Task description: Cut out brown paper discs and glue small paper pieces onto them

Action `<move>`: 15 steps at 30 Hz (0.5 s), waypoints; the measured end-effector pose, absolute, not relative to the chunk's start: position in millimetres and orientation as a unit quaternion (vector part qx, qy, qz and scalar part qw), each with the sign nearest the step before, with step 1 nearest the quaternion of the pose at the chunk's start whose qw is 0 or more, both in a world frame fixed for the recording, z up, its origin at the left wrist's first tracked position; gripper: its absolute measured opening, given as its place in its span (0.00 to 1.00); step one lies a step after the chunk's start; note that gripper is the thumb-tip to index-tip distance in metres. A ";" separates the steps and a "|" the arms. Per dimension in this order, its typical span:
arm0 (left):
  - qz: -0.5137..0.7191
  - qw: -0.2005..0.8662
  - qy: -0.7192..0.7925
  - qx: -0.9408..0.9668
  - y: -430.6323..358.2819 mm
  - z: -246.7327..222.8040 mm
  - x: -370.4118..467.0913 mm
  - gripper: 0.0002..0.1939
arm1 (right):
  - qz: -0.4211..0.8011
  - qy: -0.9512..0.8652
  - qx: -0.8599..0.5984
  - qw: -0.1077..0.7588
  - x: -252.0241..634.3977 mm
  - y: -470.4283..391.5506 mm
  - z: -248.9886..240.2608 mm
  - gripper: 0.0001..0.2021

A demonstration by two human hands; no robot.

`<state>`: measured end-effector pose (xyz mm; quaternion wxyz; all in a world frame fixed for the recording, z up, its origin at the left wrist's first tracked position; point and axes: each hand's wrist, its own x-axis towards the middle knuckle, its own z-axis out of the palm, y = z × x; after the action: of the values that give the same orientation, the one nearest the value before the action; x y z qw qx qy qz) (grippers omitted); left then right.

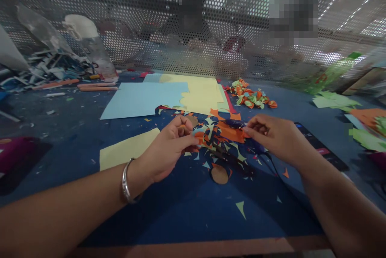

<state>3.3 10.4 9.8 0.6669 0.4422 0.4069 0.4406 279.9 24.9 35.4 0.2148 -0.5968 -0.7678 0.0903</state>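
My left hand [169,145], with a silver bangle on the wrist, pinches a small orange paper piece [199,137] between thumb and fingertips. A bit of light blue paper shows beside it. My right hand [269,135] has its fingers closed at the end of a slim dark purple tool [234,123], whose kind I cannot make out. Dark scissors [230,157] lie below, between both hands. Cut orange paper [230,131] and several green and blue scraps surround them. A round brown disc [220,174] rests on the blue table nearer me.
Light blue [141,97] and yellow sheets [200,95] lie ahead, with a pile of folded paper petals [250,95] to their right. A phone [321,145] is by my right forearm. At left stand a bottle [99,55] and clutter. A perforated metal screen [135,21] closes the back.
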 end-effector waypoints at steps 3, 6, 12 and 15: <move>0.425 0.650 0.405 0.483 9.5 9.0 4.8 0.15 | 0.172 -0.779 -0.540 0.270 257.7 10.6 35.2 0.13; 0.408 0.628 0.391 0.535 6.6 5.0 7.3 0.13 | 0.231 -0.804 -0.479 0.265 237.2 -1.9 33.4 0.11; 0.388 0.619 0.343 0.590 1.8 -2.5 10.5 0.13 | 0.249 -0.829 -0.423 0.267 225.6 -8.5 29.6 0.09; 0.384 0.609 0.319 0.616 0.4 -3.7 10.2 0.11 | 0.243 -0.828 -0.422 0.279 227.1 -8.4 28.7 0.08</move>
<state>10.2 0.4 -3.7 0.6094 0.6156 0.3191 0.3845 227.1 -8.4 28.7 0.2793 -0.4220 -0.8276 0.2429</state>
